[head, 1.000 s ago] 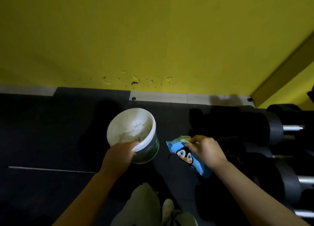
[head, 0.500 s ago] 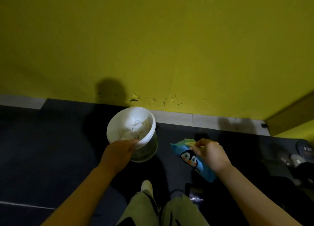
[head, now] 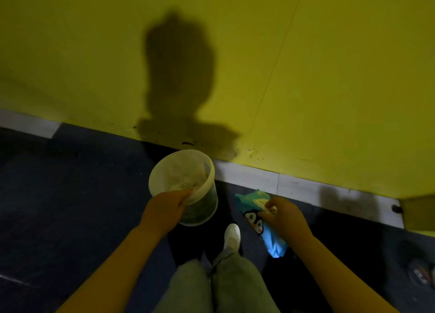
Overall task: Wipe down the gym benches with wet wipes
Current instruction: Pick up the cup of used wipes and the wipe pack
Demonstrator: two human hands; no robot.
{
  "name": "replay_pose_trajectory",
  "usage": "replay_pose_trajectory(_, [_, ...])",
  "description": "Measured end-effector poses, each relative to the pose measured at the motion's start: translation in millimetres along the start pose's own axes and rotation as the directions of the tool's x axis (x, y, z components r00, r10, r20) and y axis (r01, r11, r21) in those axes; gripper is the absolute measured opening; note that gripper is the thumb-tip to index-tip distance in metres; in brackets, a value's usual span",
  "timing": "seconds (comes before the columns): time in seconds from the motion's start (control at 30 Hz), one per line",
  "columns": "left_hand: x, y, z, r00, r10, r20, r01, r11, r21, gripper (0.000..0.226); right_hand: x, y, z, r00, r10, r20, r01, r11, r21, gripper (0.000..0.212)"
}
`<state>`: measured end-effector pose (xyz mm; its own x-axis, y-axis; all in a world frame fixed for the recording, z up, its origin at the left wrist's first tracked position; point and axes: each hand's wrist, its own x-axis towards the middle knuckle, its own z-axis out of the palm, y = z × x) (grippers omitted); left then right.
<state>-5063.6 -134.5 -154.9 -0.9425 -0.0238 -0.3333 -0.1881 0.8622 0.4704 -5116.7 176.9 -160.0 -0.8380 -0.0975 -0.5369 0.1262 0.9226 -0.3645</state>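
- Our left hand holds a white tub by its rim, grip pinching the edge.
- Our right hand has its grip pressed on a blue pack of wet wipes, in the air above the dark floor.
- A yellow wall is ahead.
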Motion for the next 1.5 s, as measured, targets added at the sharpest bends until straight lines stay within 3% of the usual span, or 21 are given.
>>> replay_pose_trajectory(0.3, [109, -18, 34, 0.991, -0.074, 0.115, 0.077, 0.997, -0.018, 0.029, 136, 7, 9, 0.988, -0.036, 0.149, 0.047, 0.996, -0.069, 0.035])
replay_pose_trajectory(0.53, [208, -64, 115, 0.973, -0.108, 0.206, 0.104, 0.994, 0.029, 0.036, 254, 32, 87, 0.959, 0.122, 0.255, -0.05, 0.961, -0.271, 0.057])
replay_pose_trajectory(0.7, [273, -113, 190, 0.976, -0.111, 0.189, 0.107, 0.994, 0.028, 0.038, 334, 59, 155, 0.951, 0.129, 0.28, -0.029, 0.942, -0.335, 0.051])
replay_pose_trajectory(1.0, [359, -210, 312, 0.986, -0.074, 0.149, 0.07, 0.997, 0.027, 0.03, 457, 82, 253, 0.949, 0.052, 0.31, 0.083, 0.911, -0.405, 0.06])
replay_pose_trajectory(1.13, [393, -240, 345, 0.99, -0.021, 0.141, -0.02, 0.959, 0.283, 0.027, 505, 87, 289, 0.934, -0.048, 0.353, 0.226, 0.846, -0.483, 0.063])
replay_pose_trajectory(1.27, [422, -263, 369, 0.988, -0.009, 0.156, -0.024, 0.978, 0.209, 0.034, 547, 93, 318, 0.919, -0.155, 0.364, 0.348, 0.752, -0.56, 0.057])
replay_pose_trajectory(1.37, [435, -271, 382, 0.946, -0.061, 0.319, 0.029, 0.994, 0.103, 0.053, 567, 103, 335, 0.928, -0.235, 0.288, 0.371, 0.655, -0.658, 0.057])
replay_pose_trajectory(1.5, [437, -278, 394, 0.939, 0.024, 0.344, -0.078, 0.987, 0.144, 0.063, 565, 118, 364, 0.945, -0.135, 0.297, 0.308, 0.665, -0.681, 0.059])
